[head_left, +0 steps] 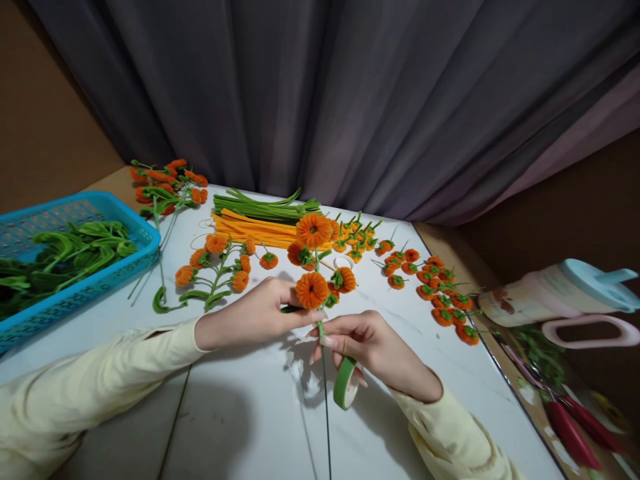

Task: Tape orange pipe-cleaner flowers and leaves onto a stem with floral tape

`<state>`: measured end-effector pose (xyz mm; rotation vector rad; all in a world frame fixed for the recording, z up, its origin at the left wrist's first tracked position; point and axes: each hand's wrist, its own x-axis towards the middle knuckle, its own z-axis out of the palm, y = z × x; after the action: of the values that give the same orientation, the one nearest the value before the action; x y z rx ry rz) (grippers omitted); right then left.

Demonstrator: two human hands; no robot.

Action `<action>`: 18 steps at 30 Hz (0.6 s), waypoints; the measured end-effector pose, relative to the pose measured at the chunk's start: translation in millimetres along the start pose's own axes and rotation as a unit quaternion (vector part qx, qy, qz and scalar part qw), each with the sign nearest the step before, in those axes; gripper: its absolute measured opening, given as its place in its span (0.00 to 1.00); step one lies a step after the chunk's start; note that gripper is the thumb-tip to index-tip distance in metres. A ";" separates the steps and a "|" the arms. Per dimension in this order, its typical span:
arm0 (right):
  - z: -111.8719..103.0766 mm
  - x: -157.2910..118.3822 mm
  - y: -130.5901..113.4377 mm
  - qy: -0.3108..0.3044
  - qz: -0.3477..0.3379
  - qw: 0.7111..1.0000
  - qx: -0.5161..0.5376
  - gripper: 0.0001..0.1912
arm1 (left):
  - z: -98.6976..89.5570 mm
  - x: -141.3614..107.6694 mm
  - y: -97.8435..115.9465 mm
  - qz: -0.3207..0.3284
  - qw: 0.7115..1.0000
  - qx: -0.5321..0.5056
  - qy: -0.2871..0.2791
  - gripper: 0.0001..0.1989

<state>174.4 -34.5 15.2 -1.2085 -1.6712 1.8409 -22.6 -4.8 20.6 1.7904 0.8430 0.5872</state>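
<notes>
Near the middle, an upright stem of orange pipe-cleaner flowers point(312, 291) stands over the table, its long thin wire point(327, 413) running down toward me. My left hand point(267, 310) is closed around the stem just below the lowest blooms. Slightly lower, my right hand point(363, 340) pinches the green-wrapped part of the stem between thumb and finger. A roll of green floral tape point(344, 383) hangs at the right hand's lower fingers, which are partly hidden behind it. Behind my left hand lies another flower branch point(216, 283) with orange blooms and green leaves.
Green pipe cleaners point(260, 208) and orange-yellow ones point(255, 229) lie at the back. A blue basket point(150, 233) of green leaves stands left. Loose orange flowers point(443, 317) are spread right, before a tumbler point(540, 290) and red-handled pliers point(573, 433). More flowers point(165, 183) lie back left.
</notes>
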 end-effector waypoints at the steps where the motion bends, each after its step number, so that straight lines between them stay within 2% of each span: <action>1: 0.5 -0.7 -0.8 0.009 0.006 1.000 -0.019 0.16 | 0.5 -0.3 -0.1 0.002 1.000 0.001 0.006 0.14; 3: 2.4 -2.7 -2.4 0.037 0.003 0.997 -0.063 0.16 | 1.4 -0.5 -0.7 0.009 1.000 0.008 0.016 0.12; 6: 7.9 -6.8 -3.2 0.082 -0.051 0.979 -0.179 0.13 | 2.8 -0.4 -1.9 0.017 0.999 0.016 0.026 0.09; 10: 22.5 -15.1 -0.5 0.145 -0.140 0.915 -0.350 0.11 | 6.0 -0.9 -3.3 0.015 0.999 0.028 0.028 0.08; 13: 34.5 -21.7 2.1 0.161 -0.172 0.872 -0.429 0.13 | 8.7 -2.8 -3.2 0.033 0.998 0.050 0.019 0.09; 15: 38.4 -24.5 2.2 0.155 -0.173 0.867 -0.441 0.14 | 9.8 -4.5 -2.0 0.057 0.996 0.068 0.010 0.09; 18: 33.6 -24.2 -1.5 0.138 -0.173 0.889 -0.400 0.13 | 9.9 -6.6 0.8 0.083 0.991 0.105 0.002 0.10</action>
<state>161.2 -73.1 22.3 -1.2494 -2.3547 0.7097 -19.3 -15.9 17.8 2.0658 0.7875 0.6276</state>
